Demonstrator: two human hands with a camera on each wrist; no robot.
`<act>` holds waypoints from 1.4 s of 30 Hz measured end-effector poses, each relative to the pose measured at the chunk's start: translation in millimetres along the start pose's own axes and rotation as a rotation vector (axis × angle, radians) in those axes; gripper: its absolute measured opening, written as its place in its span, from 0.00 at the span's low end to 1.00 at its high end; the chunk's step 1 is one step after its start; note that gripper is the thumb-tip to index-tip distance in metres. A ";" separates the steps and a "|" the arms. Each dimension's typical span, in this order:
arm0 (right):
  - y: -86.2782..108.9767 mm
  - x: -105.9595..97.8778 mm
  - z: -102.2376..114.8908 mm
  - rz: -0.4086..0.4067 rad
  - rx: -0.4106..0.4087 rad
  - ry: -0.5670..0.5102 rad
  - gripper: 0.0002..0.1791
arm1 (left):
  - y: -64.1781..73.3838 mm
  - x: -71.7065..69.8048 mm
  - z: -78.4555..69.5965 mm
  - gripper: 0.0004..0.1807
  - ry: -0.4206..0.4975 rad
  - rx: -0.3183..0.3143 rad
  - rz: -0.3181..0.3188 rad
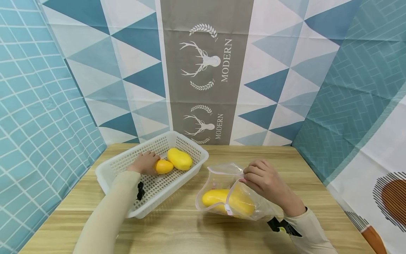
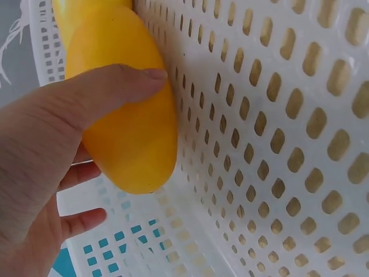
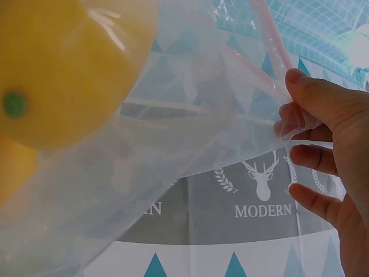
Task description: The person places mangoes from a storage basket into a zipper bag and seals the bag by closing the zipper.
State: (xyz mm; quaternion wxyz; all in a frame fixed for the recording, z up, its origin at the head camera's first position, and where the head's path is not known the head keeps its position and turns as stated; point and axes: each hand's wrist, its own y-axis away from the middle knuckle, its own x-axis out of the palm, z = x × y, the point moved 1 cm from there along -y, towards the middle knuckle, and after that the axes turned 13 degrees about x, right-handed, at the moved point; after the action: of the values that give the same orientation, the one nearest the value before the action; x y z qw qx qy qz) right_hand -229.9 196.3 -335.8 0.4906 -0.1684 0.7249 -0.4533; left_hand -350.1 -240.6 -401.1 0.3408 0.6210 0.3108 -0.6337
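Observation:
My left hand (image 1: 146, 163) reaches into a white plastic basket (image 1: 109, 168) and holds an orange-yellow mango (image 1: 164, 167). In the left wrist view the thumb lies across the mango (image 2: 141, 133), with fingers on its far side. Touching it in the basket is a larger, paler yellow fruit (image 1: 179, 159). My right hand (image 1: 264, 180) pinches the mouth edge of a clear zip bag (image 1: 217, 178) between thumb and fingertips. The bag has a pink seal strip and its mouth gapes. Inside lies yellow fruit (image 1: 215, 197); the right wrist view shows a green stem spot (image 3: 14, 104).
Basket and bag stand on a wood-grain table (image 1: 177, 229), the basket on the left and the bag right of centre. Behind the table hangs a patterned cloth (image 1: 203, 95) with deer heads and triangles. Blue tiled sheeting (image 1: 38, 106) borders the left side.

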 end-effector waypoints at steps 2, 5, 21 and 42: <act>-0.3 0.0 0.0 0.001 0.000 0.000 0.20 | -0.3 -1.2 0.4 0.31 0.013 0.001 0.006; -0.8 0.0 0.0 0.002 0.001 -0.001 0.20 | -0.5 -3.0 2.6 0.31 0.035 0.002 0.017; -1.5 -0.5 -0.2 0.004 0.005 0.006 0.20 | 1.6 -23.8 2.1 0.35 0.198 0.012 -0.087; 0.4 0.5 0.2 -0.001 0.014 0.005 0.20 | 2.3 -56.1 -26.5 0.34 0.145 0.092 -0.246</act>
State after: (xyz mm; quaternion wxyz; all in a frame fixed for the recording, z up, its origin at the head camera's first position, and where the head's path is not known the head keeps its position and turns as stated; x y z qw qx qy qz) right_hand -229.9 196.1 -336.5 0.4898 -0.1644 0.7229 -0.4588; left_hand -333.3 -217.7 -345.9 0.2084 0.6373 0.3790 -0.6378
